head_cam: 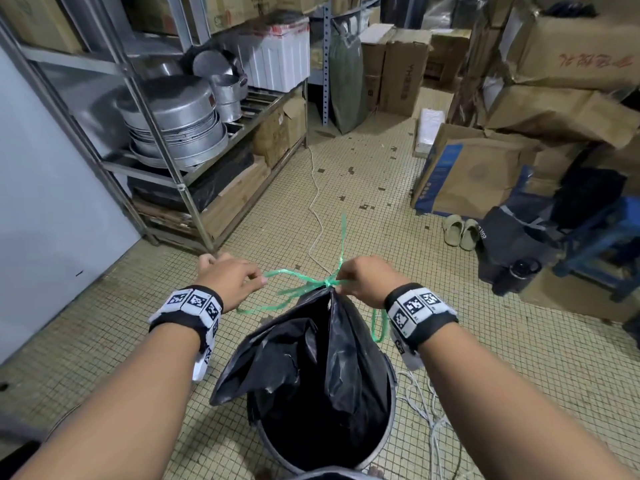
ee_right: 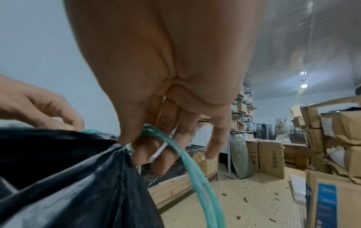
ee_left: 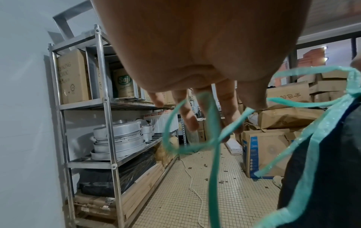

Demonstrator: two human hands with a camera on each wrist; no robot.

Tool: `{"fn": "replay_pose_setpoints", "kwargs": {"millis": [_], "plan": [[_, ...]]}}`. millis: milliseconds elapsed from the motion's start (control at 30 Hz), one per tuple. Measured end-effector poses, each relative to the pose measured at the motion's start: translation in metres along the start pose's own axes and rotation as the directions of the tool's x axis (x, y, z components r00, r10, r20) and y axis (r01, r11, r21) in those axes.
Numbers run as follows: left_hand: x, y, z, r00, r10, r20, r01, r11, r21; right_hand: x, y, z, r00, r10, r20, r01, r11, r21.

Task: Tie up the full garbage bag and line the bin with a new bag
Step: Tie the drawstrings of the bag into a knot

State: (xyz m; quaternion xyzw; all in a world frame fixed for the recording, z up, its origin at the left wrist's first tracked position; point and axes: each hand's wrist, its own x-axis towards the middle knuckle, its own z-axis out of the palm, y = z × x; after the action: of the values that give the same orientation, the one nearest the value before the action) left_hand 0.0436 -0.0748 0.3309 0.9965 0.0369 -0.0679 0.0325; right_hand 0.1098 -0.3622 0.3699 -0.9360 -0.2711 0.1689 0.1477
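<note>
A black garbage bag point(head_cam: 329, 358) stands in a round grey bin point(head_cam: 390, 403), its neck gathered and bound by a green plastic string point(head_cam: 329, 282). My left hand point(head_cam: 261, 279) pinches one green strand left of the knot. My right hand point(head_cam: 341, 284) pinches the string right at the knot on the bag's neck. In the left wrist view the left hand point(ee_left: 242, 117) has the string point(ee_left: 213, 138) looping past its thumb and fingers, beside the bag point(ee_left: 322, 169). In the right wrist view the right hand point(ee_right: 146, 135) grips the string point(ee_right: 195, 177) above the bag point(ee_right: 78, 177).
A steel rack point(head_cam: 173, 181) with stacked metal pans stands at the left. Cardboard boxes point(head_cam: 485, 174) pile up on the right, with slippers point(head_cam: 460, 230), a dark bottle point(head_cam: 516, 275) and a blue stool point(head_cam: 606, 237). A white cable point(head_cam: 317, 209) crosses the tiled floor; white cord point(head_cam: 433, 410) lies beside the bin.
</note>
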Motion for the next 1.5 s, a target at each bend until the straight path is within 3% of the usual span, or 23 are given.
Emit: {"fn": "replay_pose_setpoints", "kwargs": {"millis": [133, 333, 433, 533, 833, 1000, 1267, 1500], "plan": [[0.001, 0.018, -0.002, 0.997, 0.063, 0.049, -0.059, 0.995, -0.077, 0.001, 0.005, 0.003, 0.999, -0.046, 0.005, 0.045, 0.997, 0.06], [0.014, 0.076, -0.004, 0.952, 0.291, 0.098, -0.253, 0.925, -0.284, -0.002, 0.017, 0.005, 0.999, -0.034, -0.014, 0.036, 0.986, 0.162], [0.017, 0.1, 0.002, 0.94, 0.336, 0.052, -0.307, 0.905, -0.295, -0.005, 0.023, 0.008, 1.0, -0.019, -0.017, 0.022, 0.981, 0.195], [0.021, 0.109, 0.005, 0.944, 0.329, -0.007, -0.318, 0.908, -0.272, -0.007, 0.028, 0.01, 1.0, -0.019, -0.023, 0.023, 0.981, 0.192], [0.033, 0.094, -0.011, 0.943, 0.325, -0.07, -0.319, 0.825, -0.467, -0.008, 0.03, 0.007, 0.998, -0.047, -0.039, 0.052, 0.992, 0.112], [0.034, 0.09, -0.015, 0.954, 0.284, -0.092, -0.294, 0.841, -0.455, -0.004, 0.028, 0.001, 0.994, -0.105, -0.028, 0.106, 0.994, 0.036], [0.028, 0.087, -0.013, 0.965, 0.237, -0.112, -0.262, 0.867, -0.423, -0.002, 0.033, 0.0, 0.995, -0.098, -0.003, 0.098, 0.993, 0.062], [0.023, 0.061, -0.027, 0.971, 0.238, -0.032, -0.232, 0.893, -0.386, -0.016, 0.05, -0.014, 1.0, 0.008, -0.002, -0.008, 0.999, 0.036]]}}
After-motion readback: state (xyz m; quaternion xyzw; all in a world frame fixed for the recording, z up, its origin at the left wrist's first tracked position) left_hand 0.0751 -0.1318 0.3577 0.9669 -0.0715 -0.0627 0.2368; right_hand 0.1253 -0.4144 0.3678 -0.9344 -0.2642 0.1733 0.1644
